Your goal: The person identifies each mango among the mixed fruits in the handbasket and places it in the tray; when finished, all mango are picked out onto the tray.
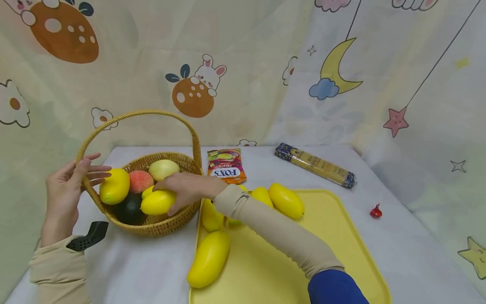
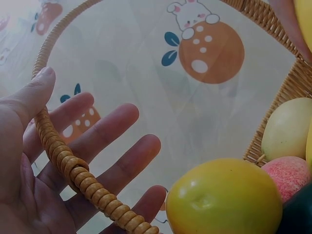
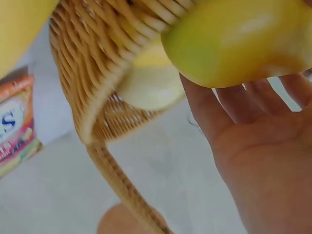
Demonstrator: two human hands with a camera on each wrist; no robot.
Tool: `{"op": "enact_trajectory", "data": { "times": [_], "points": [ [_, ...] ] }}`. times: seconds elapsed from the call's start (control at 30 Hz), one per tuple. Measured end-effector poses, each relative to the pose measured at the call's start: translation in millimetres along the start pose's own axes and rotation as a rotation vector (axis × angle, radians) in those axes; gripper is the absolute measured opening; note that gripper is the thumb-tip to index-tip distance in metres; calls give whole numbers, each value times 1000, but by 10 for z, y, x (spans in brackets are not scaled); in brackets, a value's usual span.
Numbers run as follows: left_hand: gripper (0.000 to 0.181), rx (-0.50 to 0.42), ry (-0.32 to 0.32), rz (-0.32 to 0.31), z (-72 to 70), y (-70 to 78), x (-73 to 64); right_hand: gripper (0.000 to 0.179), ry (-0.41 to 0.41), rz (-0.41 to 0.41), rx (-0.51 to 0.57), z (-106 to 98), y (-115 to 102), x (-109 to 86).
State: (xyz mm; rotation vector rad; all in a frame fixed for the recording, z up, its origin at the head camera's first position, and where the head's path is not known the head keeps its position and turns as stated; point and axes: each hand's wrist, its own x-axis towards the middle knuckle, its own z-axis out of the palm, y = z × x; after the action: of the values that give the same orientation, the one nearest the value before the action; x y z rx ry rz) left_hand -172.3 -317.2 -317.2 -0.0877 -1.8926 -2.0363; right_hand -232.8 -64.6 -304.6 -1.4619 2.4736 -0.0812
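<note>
My right hand (image 1: 186, 190) reaches over the front right rim of a wicker basket (image 1: 159, 230) and holds a yellow mango (image 1: 158, 203) inside it. In the right wrist view the fingers lie along the underside of this mango (image 3: 239, 46). My left hand (image 1: 68, 185) is at the basket's left side, fingers spread and fairly straight. The braided handle (image 2: 61, 151) crosses its palm in the left wrist view. Around the held mango, the basket contains another yellow mango (image 1: 114, 188), a pinkish-red peach (image 1: 141, 181), a pale yellow-green round fruit (image 1: 164, 169) and a dark green avocado (image 1: 130, 210).
Right of the basket lies a yellow tray (image 1: 288, 261), bearing several yellow mangoes such as one near the front (image 1: 209, 259). Behind it are a Fox's candy bag (image 1: 226, 165) and a long gold packet (image 1: 315, 164). A small red wrapped candy (image 1: 376, 211) lies farther right.
</note>
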Motion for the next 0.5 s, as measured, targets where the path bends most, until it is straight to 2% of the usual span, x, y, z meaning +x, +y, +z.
{"op": "enact_trajectory", "data": {
  "times": [0.2,0.5],
  "points": [
    [39,1,2,3,-1,-2,-13,68,44,-32,23,-123,-38,-264],
    [36,16,6,4,-2,-8,0,68,19,-44,28,-123,32,-719]
  ]
}}
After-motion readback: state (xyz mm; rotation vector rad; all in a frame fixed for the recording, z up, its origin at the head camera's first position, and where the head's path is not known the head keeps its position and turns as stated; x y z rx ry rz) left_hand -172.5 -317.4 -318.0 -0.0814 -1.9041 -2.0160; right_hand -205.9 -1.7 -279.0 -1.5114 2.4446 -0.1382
